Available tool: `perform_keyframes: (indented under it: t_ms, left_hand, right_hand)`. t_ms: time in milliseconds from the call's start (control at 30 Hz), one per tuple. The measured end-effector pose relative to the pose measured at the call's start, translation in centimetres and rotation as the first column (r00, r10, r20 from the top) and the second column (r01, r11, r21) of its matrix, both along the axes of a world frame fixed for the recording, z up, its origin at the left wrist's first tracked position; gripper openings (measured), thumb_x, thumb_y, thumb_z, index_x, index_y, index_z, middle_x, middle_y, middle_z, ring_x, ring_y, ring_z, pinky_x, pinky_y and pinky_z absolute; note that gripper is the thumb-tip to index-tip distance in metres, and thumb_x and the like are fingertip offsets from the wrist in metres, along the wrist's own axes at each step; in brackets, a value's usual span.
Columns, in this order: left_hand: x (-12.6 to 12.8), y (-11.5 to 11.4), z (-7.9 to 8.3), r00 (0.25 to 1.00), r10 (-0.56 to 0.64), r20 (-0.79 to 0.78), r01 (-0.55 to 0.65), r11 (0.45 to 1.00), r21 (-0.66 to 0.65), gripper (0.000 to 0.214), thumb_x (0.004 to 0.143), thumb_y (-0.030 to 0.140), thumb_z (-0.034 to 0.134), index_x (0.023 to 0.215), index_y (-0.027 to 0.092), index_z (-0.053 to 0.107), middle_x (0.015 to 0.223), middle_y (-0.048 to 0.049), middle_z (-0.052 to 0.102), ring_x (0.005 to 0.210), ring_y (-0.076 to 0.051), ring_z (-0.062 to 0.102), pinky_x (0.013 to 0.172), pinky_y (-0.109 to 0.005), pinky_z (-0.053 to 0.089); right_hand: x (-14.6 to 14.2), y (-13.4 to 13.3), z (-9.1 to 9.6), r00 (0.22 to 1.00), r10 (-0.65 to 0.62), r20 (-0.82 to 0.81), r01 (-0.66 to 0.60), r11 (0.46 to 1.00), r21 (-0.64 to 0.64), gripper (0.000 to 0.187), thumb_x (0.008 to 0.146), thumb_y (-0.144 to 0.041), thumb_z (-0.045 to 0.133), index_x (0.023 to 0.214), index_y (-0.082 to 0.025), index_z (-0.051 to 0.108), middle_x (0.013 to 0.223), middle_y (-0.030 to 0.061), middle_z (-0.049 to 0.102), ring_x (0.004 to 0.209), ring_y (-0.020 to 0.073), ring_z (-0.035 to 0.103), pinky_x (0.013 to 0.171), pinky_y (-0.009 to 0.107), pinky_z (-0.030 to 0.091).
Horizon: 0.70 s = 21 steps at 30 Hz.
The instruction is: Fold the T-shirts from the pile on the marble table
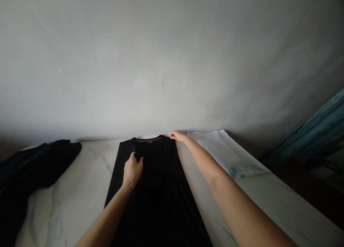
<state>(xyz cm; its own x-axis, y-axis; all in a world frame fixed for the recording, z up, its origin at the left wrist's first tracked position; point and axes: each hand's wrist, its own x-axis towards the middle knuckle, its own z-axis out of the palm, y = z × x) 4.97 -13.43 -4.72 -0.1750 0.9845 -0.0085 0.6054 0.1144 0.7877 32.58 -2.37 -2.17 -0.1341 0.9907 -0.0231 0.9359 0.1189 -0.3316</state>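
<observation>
A long black garment [158, 204] lies flat and lengthwise on the marble-patterned table [77, 200], with its brown-trimmed collar [148, 140] at the far end against the wall. My left hand [132, 170] rests on the garment's upper middle, below the collar, with thumb and fingers apart. My right hand [177, 136] reaches to the far right shoulder edge, and its fingers pinch the black cloth there. The garment's lower end runs out of view below.
A crumpled dark garment [37, 164] lies at the table's left side. A white sheet [225, 152] lies at the far right against a grey wall [172, 61]. Past the table's right edge hangs teal cloth [311, 129] above a dark floor area.
</observation>
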Motion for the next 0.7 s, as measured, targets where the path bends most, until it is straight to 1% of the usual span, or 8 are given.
perform_keyframes:
  t_ms: [100, 167, 267, 367, 433, 500, 600, 700]
  left_hand:
    - [-0.2, 0.0, -0.2, 0.997, 0.005, -0.082, -0.003, 1.0, 0.024, 0.034, 0.087, 0.028, 0.06, 0.119, 0.016, 0.059, 0.095, -0.0158, 0.073, 0.089, -0.032, 0.071, 0.073, -0.035, 0.052]
    - [-0.3, -0.1, -0.1, 0.985, -0.017, -0.174, 0.022, 0.999, 0.027, 0.034, 0.088, 0.028, 0.058, 0.12, 0.016, 0.058, 0.1, -0.0177, 0.073, 0.095, -0.034, 0.07, 0.076, -0.036, 0.051]
    - [-0.4, -0.4, 0.3, 0.953, -0.065, -0.296, 0.058, 0.998, -0.031, 0.033, 0.09, 0.03, 0.055, 0.12, 0.015, 0.057, 0.105, -0.019, 0.072, 0.101, -0.035, 0.069, 0.077, -0.036, 0.05]
    - [-0.4, -0.7, 0.9, 0.932, -0.091, -0.351, 0.076, 0.996, -0.056, 0.028, 0.09, 0.031, 0.052, 0.115, 0.018, 0.059, 0.102, -0.0166, 0.073, 0.098, -0.034, 0.07, 0.074, -0.035, 0.05]
    - [-0.3, -0.9, 1.1, 0.922, -0.098, -0.375, 0.081, 0.995, -0.061, 0.025, 0.089, 0.03, 0.052, 0.111, 0.02, 0.06, 0.1, -0.015, 0.073, 0.097, -0.033, 0.07, 0.073, -0.034, 0.05]
    - [-0.1, -0.9, 1.4, 0.913, -0.102, -0.395, 0.08, 0.994, -0.071, 0.025, 0.089, 0.029, 0.051, 0.11, 0.02, 0.059, 0.1, -0.0146, 0.073, 0.096, -0.032, 0.07, 0.072, -0.033, 0.05]
    - [0.1, -1.1, 1.7, 0.906, -0.104, -0.411, 0.071, 0.993, -0.096, 0.027, 0.088, 0.031, 0.051, 0.112, 0.021, 0.057, 0.101, -0.0141, 0.072, 0.096, -0.033, 0.069, 0.071, -0.034, 0.049]
    - [-0.2, -1.3, 2.2, 0.89, -0.104, -0.444, 0.062, 0.992, -0.109, 0.028, 0.089, 0.032, 0.049, 0.114, 0.022, 0.055, 0.1, -0.012, 0.072, 0.094, -0.032, 0.069, 0.071, -0.035, 0.049]
  right_hand:
    - [-0.4, -0.4, -0.5, 1.0, -0.031, 0.007, 0.03, 0.998, 0.063, 0.014, 0.089, -0.009, 0.058, 0.092, -0.015, 0.07, 0.101, 0.0035, 0.071, 0.091, 0.0123, 0.059, 0.08, 0.018, 0.04]
    - [-0.7, -0.9, -0.7, 0.997, -0.082, 0.013, 0.08, 0.989, 0.121, 0.017, 0.092, -0.01, 0.053, 0.097, -0.015, 0.069, 0.11, 0.0061, 0.069, 0.099, 0.0141, 0.059, 0.084, 0.02, 0.04]
    - [-1.3, -2.3, -0.8, 0.976, -0.218, 0.016, 0.209, 0.953, 0.217, 0.029, 0.098, -0.011, 0.038, 0.111, -0.012, 0.063, 0.12, 0.0127, 0.063, 0.107, 0.0177, 0.056, 0.088, 0.025, 0.041]
    - [-2.0, -4.6, -0.9, 0.95, -0.312, 0.018, 0.297, 0.919, 0.26, 0.029, 0.098, -0.012, 0.037, 0.115, -0.012, 0.06, 0.119, 0.0143, 0.061, 0.109, 0.0196, 0.056, 0.09, 0.027, 0.042]
    - [-2.6, -6.5, -1.2, 0.954, -0.296, 0.038, 0.275, 0.922, 0.274, 0.027, 0.097, -0.015, 0.04, 0.112, -0.014, 0.063, 0.116, 0.0126, 0.063, 0.109, 0.0198, 0.057, 0.093, 0.028, 0.043]
    - [-3.5, -8.6, -1.8, 0.969, -0.235, 0.078, 0.204, 0.937, 0.284, 0.029, 0.099, -0.017, 0.039, 0.112, -0.014, 0.064, 0.117, 0.0124, 0.065, 0.111, 0.0203, 0.057, 0.097, 0.03, 0.043]
    - [-4.7, -11.0, -3.0, 0.976, -0.165, 0.145, 0.122, 0.956, 0.267, 0.037, 0.1, -0.02, 0.037, 0.127, -0.01, 0.059, 0.133, 0.0167, 0.06, 0.122, 0.0232, 0.053, 0.104, 0.036, 0.041]
    - [-5.5, -11.8, -4.0, 0.967, -0.192, 0.165, 0.148, 0.958, 0.244, 0.046, 0.101, -0.024, 0.034, 0.141, -0.008, 0.048, 0.15, 0.0185, 0.046, 0.136, 0.0265, 0.043, 0.109, 0.041, 0.036]
